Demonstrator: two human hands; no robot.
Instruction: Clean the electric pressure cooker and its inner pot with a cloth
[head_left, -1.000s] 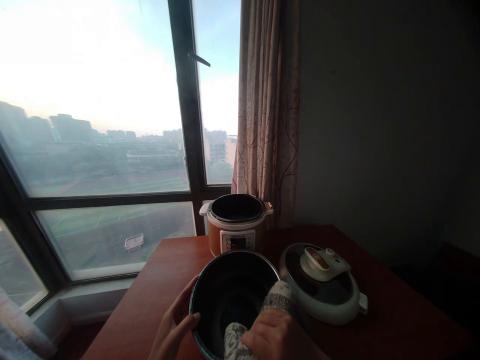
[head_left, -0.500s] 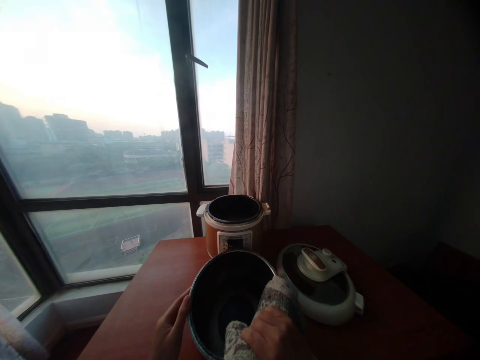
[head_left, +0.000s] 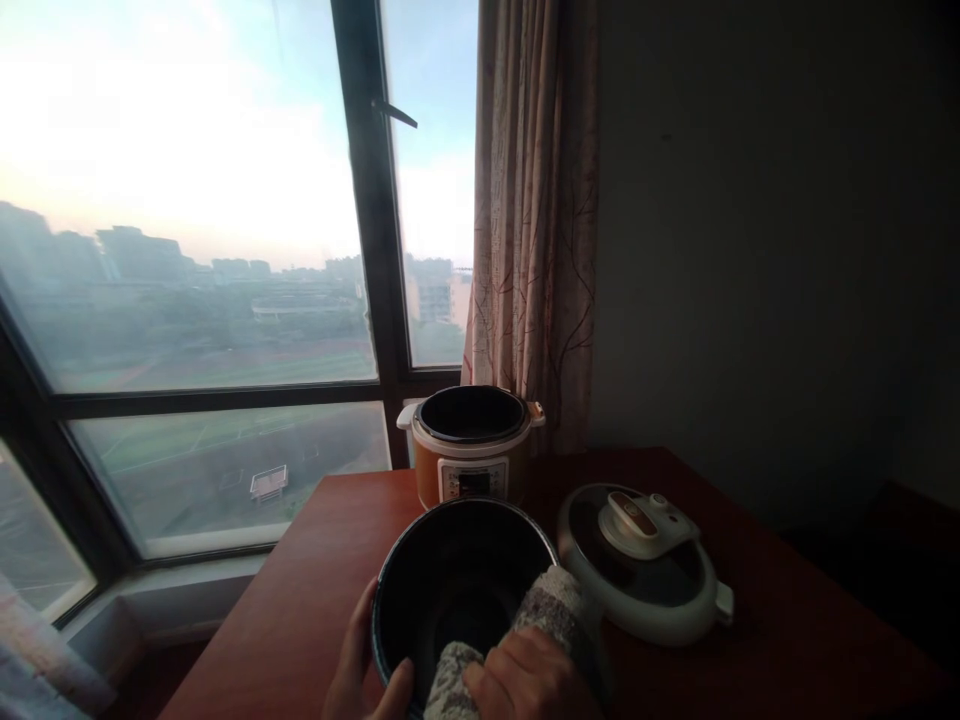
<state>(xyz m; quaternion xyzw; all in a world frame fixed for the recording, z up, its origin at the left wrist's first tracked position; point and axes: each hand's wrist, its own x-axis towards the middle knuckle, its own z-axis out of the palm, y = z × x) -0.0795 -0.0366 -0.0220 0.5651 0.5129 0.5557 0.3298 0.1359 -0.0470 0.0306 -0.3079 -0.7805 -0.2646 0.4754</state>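
Observation:
A dark round inner pot (head_left: pixel 450 555) is tilted toward me at the near part of the table. My left hand (head_left: pixel 367 665) grips its left rim, thumb at the near edge and fingers round the outside. In my right hand (head_left: pixel 525 675) is a bunched grey and white cloth (head_left: pixel 555 605), which reaches over the pot's right rim and into the inside. Just behind the pot stands the orange and white electric pressure cooker (head_left: pixel 427 465), its top uncovered. To the right lies the cooker's lid (head_left: pixel 660 610), handle upward.
The reddish-brown table (head_left: pixel 300 580) carries all of this. A large window (head_left: pixel 225 400) is at the left, with a patterned curtain (head_left: pixel 525 250) behind the cooker and a dark wall (head_left: pixel 735 280) at the right.
My right hand and the cloth have shifted slightly left and down along the pot. My left thumb has come lower on the rim. The view has moved a little.

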